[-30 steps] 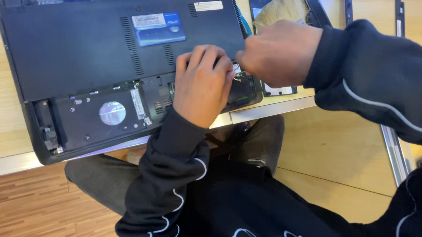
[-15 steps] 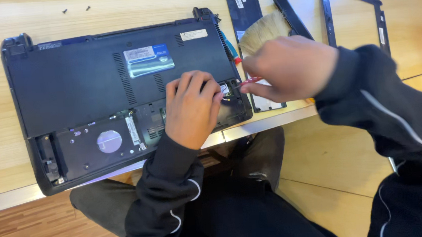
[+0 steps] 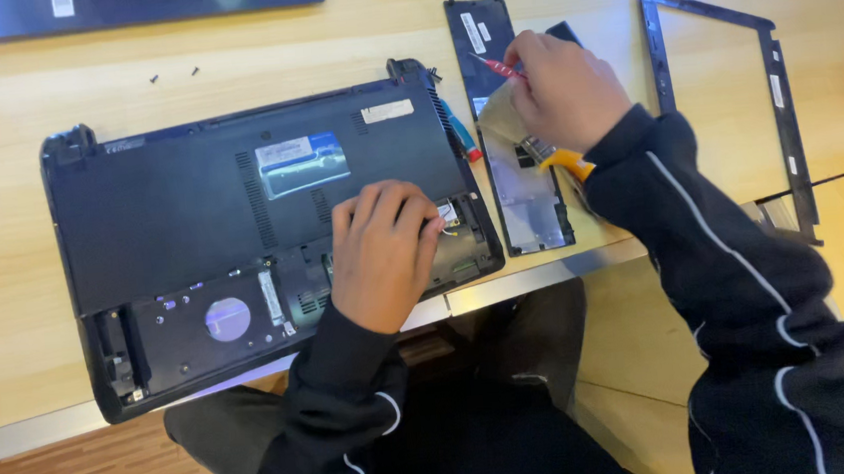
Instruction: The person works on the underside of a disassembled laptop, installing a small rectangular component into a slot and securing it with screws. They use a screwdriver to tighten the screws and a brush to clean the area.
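The left hand (image 3: 383,255) lies palm down, fingers curled, on the open bay of the laptop (image 3: 240,221). Its fingertips press near thin wires at the bay's right end; whether it grips anything there cannot be told. The right hand (image 3: 563,90) is closed around a small screwdriver (image 3: 497,67) with a red shaft, which pokes out to the left from between thumb and fingers. It hovers over the cover panel (image 3: 510,140). A yellow tool handle (image 3: 567,162) shows just under the wrist, beside that panel.

The laptop rests upside down near the desk's (image 3: 2,250) front edge, its lower side hanging slightly past it. The base is dark, with a pale label in the middle and a round silver disc in the bay's left part. The cover panel, long and black, lies just right of the laptop, running from the front edge toward the back. Farther right, a black screen bezel (image 3: 777,99) lies flat near the right edge. 2 tiny screws (image 3: 174,75) sit behind the laptop, well apart from both hands. Another dark laptop (image 3: 138,4) lies along the back edge.
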